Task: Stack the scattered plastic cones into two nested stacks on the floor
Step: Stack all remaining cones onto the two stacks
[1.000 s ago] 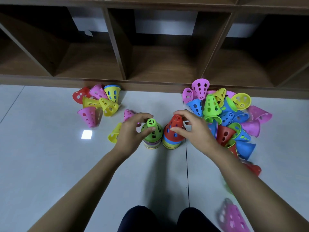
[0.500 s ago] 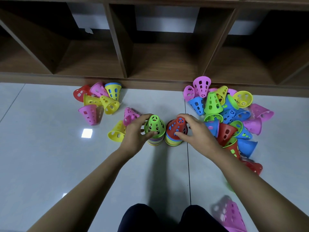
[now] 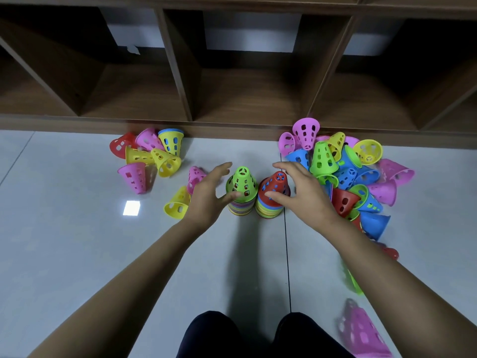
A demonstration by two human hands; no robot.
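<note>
Two nested stacks of perforated plastic cones stand upright, just beside each other, on the pale tiled floor [image 3: 77, 241], straight ahead of the person's two dark-trousered knees [image 3: 258, 337]. The left stack [image 3: 239, 208] is topped by a green cone [image 3: 242, 180]. The right stack [image 3: 268, 211] is topped by a red cone [image 3: 275, 184]. The coloured rims below each top are too thin to count.

Both hands hold nothing. The left hand [image 3: 206, 200] sits beside the green cone with fingers spread and its thumb in front of the cone's lower edge. The right hand [image 3: 308, 195] sits beside the red cone, spread the same way, with its thumb at the cone's rim. Whether either thumb touches cannot be told.

Eight loose cones lie left of the stacks. Six form a cluster by the brown wooden shelf unit [image 3: 232, 99]: one red, two pink and three yellow. One of these, the inverted yellow cone [image 3: 172, 142], stands on its narrow end with a blue rim showing inside. One pink cone [image 3: 195, 175] and one yellow cone [image 3: 177, 204] lie just beside the left hand.

To the right, a tangled heap of cones [image 3: 343, 174] in pink, blue, green, yellow and red is too overlapped to count. Nearer the person, one blurred green cone [image 3: 351, 279] and one pink cone [image 3: 361, 332] lie apart.
</note>
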